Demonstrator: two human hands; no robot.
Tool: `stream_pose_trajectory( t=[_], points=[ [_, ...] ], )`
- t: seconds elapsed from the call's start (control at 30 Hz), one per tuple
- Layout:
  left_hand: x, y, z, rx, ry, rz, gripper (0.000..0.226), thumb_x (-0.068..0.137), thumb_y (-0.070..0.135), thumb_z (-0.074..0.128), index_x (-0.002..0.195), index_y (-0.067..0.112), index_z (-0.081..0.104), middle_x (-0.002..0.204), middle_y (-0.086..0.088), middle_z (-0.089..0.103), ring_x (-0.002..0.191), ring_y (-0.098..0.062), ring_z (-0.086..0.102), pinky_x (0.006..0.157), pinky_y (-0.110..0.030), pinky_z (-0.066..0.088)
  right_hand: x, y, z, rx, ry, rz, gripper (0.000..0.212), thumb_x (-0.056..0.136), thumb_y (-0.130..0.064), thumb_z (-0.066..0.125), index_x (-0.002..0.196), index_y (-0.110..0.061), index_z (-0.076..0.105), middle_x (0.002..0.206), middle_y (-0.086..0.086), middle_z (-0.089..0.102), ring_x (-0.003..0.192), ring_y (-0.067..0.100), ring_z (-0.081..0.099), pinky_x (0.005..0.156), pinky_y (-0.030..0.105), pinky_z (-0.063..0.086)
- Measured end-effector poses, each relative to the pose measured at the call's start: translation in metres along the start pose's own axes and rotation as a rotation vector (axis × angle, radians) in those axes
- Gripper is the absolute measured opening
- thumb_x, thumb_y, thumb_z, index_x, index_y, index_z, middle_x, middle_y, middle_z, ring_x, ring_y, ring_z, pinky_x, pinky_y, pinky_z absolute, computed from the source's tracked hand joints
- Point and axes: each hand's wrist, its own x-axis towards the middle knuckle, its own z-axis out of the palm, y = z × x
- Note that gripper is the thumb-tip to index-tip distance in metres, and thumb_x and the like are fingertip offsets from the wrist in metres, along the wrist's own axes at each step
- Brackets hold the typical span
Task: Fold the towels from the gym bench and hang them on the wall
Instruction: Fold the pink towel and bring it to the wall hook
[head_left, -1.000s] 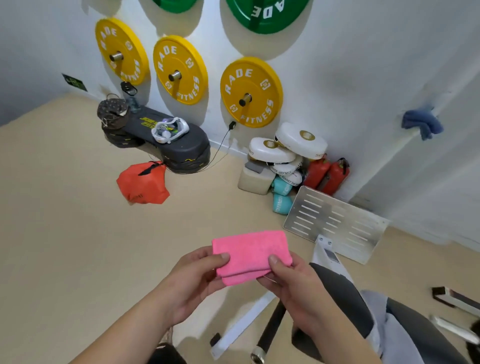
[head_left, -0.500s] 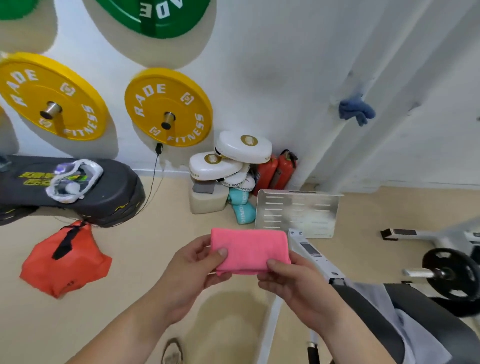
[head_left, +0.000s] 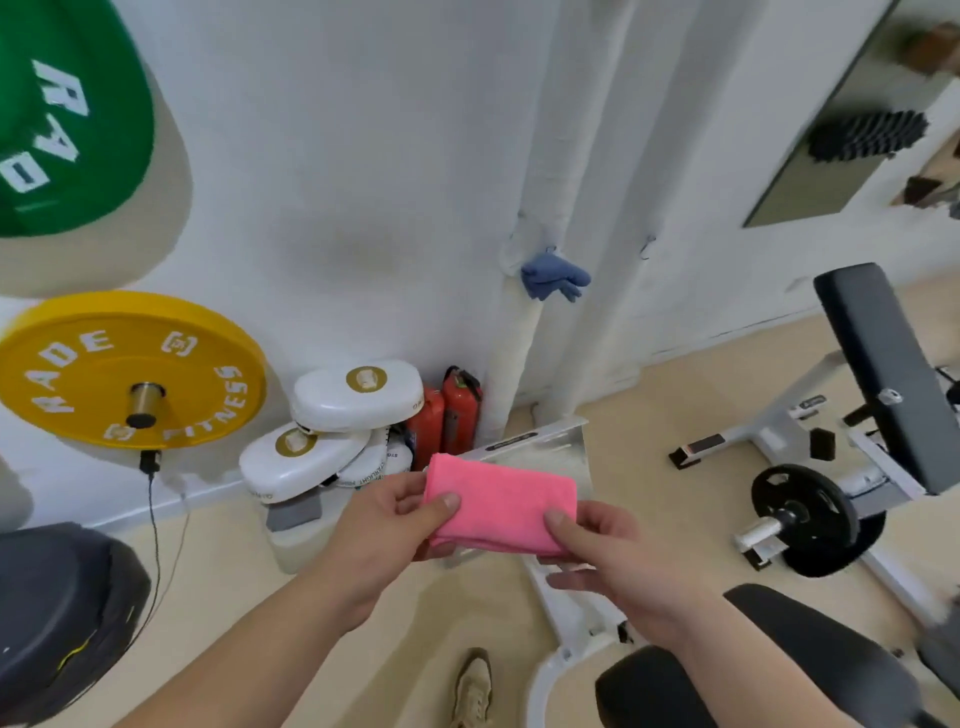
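Note:
A pink towel (head_left: 501, 501), folded into a small rectangle, is stretched flat between both hands in front of me. My left hand (head_left: 387, 530) pinches its left end with the thumb on top. Its right end is pinched by my right hand (head_left: 610, 553) in the same way. A blue towel (head_left: 553, 278) hangs bunched on a hook on the white wall, above and slightly right of the pink one. A bare metal hook (head_left: 647, 248) sticks out of the wall further right. The padded gym bench (head_left: 769, 670) sits low at the right, under my right forearm.
Yellow (head_left: 130, 369) and green (head_left: 67, 130) weight plates hang on the wall at left. White pads (head_left: 332, 426) and red extinguishers (head_left: 447, 413) crowd the wall's foot. A metal plate (head_left: 540, 444) leans behind the towel. A black-padded weight machine (head_left: 878, 379) stands at right. My shoe (head_left: 472, 686) shows below.
The view has swung right and up toward the wall with the blue towel. Both hands still hold the folded pink towel the same way.

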Motion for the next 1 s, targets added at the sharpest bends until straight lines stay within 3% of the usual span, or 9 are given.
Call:
stream_pose_trajectory(
  t=[0.17, 0.3, 0.47, 0.57, 0.77, 0.9, 1.0],
  points=[
    [0.086, 0.052, 0.040, 0.025, -0.016, -0.003, 0.024, 0.092, 0.016, 0.076, 0.115, 0.011, 0.071, 0.108, -0.015, 0.078, 0.099, -0.031, 0.076, 0.084, -0.040, 0.064, 0.076, -0.062, -0.051, -0.026, 0.047, -0.118, 0.019, 0.100, -0.023, 0.068, 0.111, -0.009, 0.075, 0.089, -0.002, 0.078, 0.085, 0.016, 0.072, 0.083, 0.039, 0.060],
    [0.144, 0.097, 0.070, 0.033, -0.014, 0.004, 0.026, 0.089, 0.018, 0.079, 0.113, 0.011, 0.073, 0.106, -0.021, 0.075, 0.086, -0.028, 0.076, 0.077, -0.039, 0.064, 0.127, -0.112, -0.084, -0.041, 0.146, -0.169, 0.020, 0.099, -0.028, 0.069, 0.113, -0.014, 0.074, 0.091, 0.006, 0.074, 0.080, 0.017, 0.070, 0.079, 0.038, 0.062],
    [0.223, 0.156, 0.106, 0.093, -0.061, 0.018, 0.024, 0.088, 0.018, 0.079, 0.111, 0.010, 0.073, 0.102, -0.017, 0.078, 0.091, -0.036, 0.077, 0.080, -0.046, 0.064, 0.184, -0.173, -0.123, -0.059, 0.270, -0.208, 0.023, 0.099, -0.028, 0.069, 0.118, -0.014, 0.070, 0.092, 0.010, 0.077, 0.076, 0.017, 0.072, 0.072, 0.035, 0.062],
    [0.267, 0.188, 0.122, 0.176, -0.093, 0.052, 0.024, 0.089, 0.021, 0.079, 0.109, 0.008, 0.073, 0.103, -0.017, 0.078, 0.091, -0.035, 0.077, 0.085, -0.052, 0.063, 0.209, -0.207, -0.144, -0.096, 0.311, -0.191, 0.028, 0.099, -0.032, 0.069, 0.121, -0.016, 0.068, 0.100, 0.011, 0.078, 0.081, 0.017, 0.075, 0.075, 0.035, 0.063],
    [0.330, 0.261, 0.161, 0.324, -0.209, 0.142, 0.017, 0.092, 0.022, 0.075, 0.104, 0.009, 0.074, 0.094, -0.013, 0.079, 0.072, -0.020, 0.075, 0.069, -0.035, 0.063, 0.237, -0.286, -0.192, -0.056, 0.308, -0.176, 0.022, 0.099, -0.027, 0.068, 0.114, -0.012, 0.073, 0.108, 0.009, 0.077, 0.089, 0.020, 0.071, 0.092, 0.049, 0.063],
    [0.358, 0.310, 0.205, 0.367, -0.232, 0.152, 0.027, 0.088, 0.025, 0.078, 0.107, 0.007, 0.070, 0.099, -0.024, 0.077, 0.079, -0.037, 0.075, 0.083, -0.055, 0.063, 0.251, -0.343, -0.238, -0.137, 0.347, -0.221, 0.026, 0.094, -0.030, 0.073, 0.114, -0.014, 0.073, 0.115, 0.007, 0.075, 0.101, 0.021, 0.071, 0.090, 0.044, 0.064],
    [0.381, 0.348, 0.245, 0.342, -0.231, 0.177, 0.026, 0.090, 0.024, 0.076, 0.109, 0.007, 0.070, 0.095, -0.019, 0.077, 0.077, -0.035, 0.074, 0.078, -0.040, 0.065, 0.265, -0.389, -0.279, -0.255, 0.391, -0.275, 0.027, 0.094, -0.034, 0.073, 0.113, -0.015, 0.072, 0.114, 0.006, 0.075, 0.105, 0.023, 0.073, 0.089, 0.045, 0.065]
  ],
)
